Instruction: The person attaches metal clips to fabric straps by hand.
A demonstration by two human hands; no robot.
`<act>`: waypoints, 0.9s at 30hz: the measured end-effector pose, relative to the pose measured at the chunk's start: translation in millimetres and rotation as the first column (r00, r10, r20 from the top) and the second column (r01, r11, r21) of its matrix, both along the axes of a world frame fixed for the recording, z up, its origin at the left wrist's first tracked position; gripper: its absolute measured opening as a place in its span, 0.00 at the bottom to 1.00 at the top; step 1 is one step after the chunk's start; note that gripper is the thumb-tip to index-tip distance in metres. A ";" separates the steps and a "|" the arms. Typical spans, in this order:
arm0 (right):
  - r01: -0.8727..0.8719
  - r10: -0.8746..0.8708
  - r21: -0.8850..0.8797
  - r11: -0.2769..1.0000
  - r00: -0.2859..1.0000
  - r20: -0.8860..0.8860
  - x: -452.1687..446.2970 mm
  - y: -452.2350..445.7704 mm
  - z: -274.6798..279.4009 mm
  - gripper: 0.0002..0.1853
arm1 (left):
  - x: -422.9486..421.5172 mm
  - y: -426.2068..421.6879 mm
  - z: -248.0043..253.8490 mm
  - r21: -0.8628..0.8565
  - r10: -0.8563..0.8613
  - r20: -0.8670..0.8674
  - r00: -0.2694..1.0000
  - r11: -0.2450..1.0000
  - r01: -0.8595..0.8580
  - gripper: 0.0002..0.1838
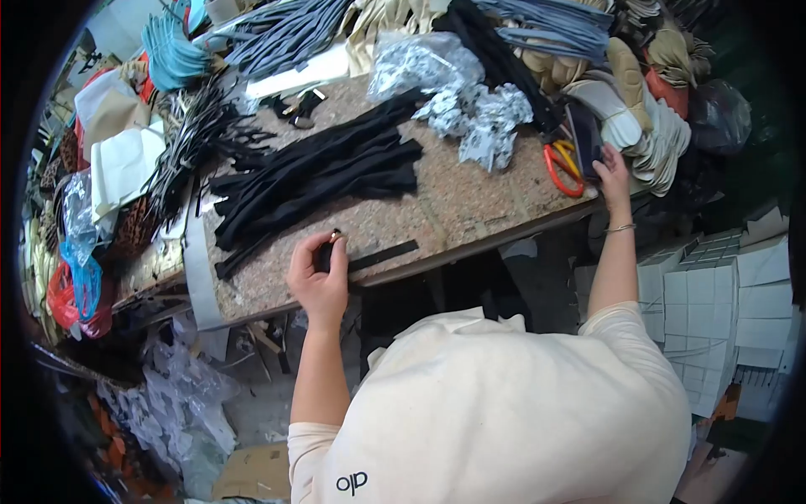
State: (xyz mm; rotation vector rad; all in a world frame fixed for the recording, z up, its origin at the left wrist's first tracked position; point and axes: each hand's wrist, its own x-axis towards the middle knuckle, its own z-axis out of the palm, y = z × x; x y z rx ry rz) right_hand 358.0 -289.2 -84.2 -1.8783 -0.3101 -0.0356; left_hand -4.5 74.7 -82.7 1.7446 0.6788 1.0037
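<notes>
My left hand (321, 273) is closed at the table's front edge, thumb and fingers pinching a small black-and-gold piece (336, 234); its exact kind is too small to tell. A short black fabric strip (383, 256) lies beside that hand, and whether it joins the pinched piece is hidden. At the table's right end, my right hand (613, 178) grips the lower edge of a dark smartphone (583, 134). Scissors with red and yellow handles (563, 170) lie just left of the phone. Behind my left hand, long black fabric strips (319, 176) are spread in a pile.
Crumpled silver-patterned plastic (483, 122) lies on the speckled tabletop (457, 210). Thin dark cords (189, 139) and a blue-green bundle (174, 52) sit left; grey strips (290, 38) lie at the back. Beige stacked pieces (625, 101) crowd the right end. White boxes (701, 315) stand at lower right.
</notes>
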 end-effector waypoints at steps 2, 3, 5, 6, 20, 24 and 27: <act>-0.010 0.022 -0.119 0.993 0.995 0.100 -0.6 4.7 -3.9 0.26 | -3.8 -0.8 3.6 0.022 -0.009 0.024 1.000 1.000 0.008 0.07; -0.008 0.019 -0.119 0.993 0.996 0.087 -2.5 6.2 -10.1 0.26 | -8.8 -0.5 2.2 0.022 -0.012 0.011 1.000 1.000 0.011 0.07; 0.025 -0.021 -0.045 0.999 0.997 0.079 -2.4 6.3 -15.7 0.24 | -11.6 -0.3 -0.9 0.006 -0.004 -0.001 1.000 1.000 0.004 0.06; 0.043 -0.043 -0.008 0.999 0.996 0.081 -1.3 5.3 -16.2 0.23 | -10.9 -0.6 -1.9 -0.001 -0.001 -0.001 1.000 1.000 0.001 0.06; -0.828 0.848 0.188 0.527 0.526 -0.062 -254.3 194.8 43.6 0.11 | -27.7 -68.2 15.3 -0.433 -0.295 0.193 0.936 0.830 0.351 0.08; -0.796 0.843 0.290 0.532 0.528 -0.097 -263.5 202.7 42.3 0.09 | -37.2 -69.5 21.3 -0.562 -0.247 0.187 0.951 0.767 0.310 0.10; -0.798 0.853 0.306 0.519 0.505 -0.132 -265.2 204.6 39.8 0.08 | -43.6 -62.4 26.0 -0.704 -0.285 0.100 0.953 0.657 0.271 0.13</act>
